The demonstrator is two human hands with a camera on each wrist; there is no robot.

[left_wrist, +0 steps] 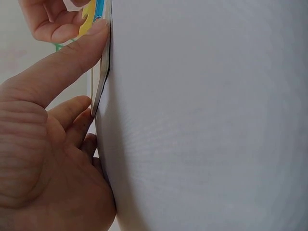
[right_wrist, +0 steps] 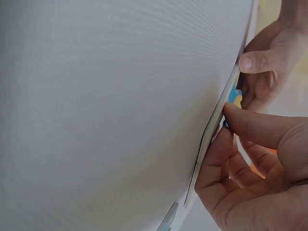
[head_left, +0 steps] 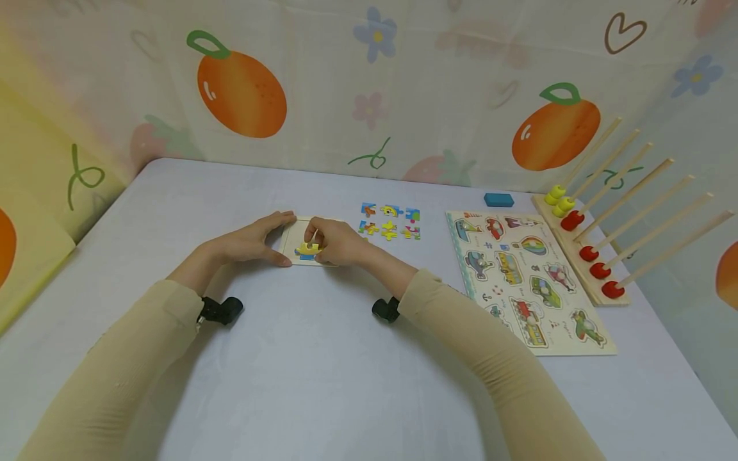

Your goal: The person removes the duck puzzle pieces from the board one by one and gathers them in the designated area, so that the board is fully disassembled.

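A small pale puzzle board (head_left: pixel 291 238) lies on the white table, with yellow-and-blue jigsaw pieces (head_left: pixel 305 251) at its near edge. My left hand (head_left: pixel 249 242) holds the board's left side, thumb at the near corner and fingers toward the far corner. Over the board, my right hand (head_left: pixel 337 243) pinches a small jigsaw piece (right_wrist: pixel 225 124) between thumb and index finger, at the near edge. Only a dark blue bit of that piece shows; the fingers hide the rest. Loose jigsaw pieces (head_left: pixel 389 229) lie in two rows just right of the board.
To the right lies a larger picture board (head_left: pixel 501 301) with vehicle shapes. Beside it stands a wooden rack (head_left: pixel 582 256) with tall pegs and red and yellow beads. A blue block (head_left: pixel 498 200) sits behind the picture board. A printed curtain (head_left: pixel 323 83) hangs behind the table.
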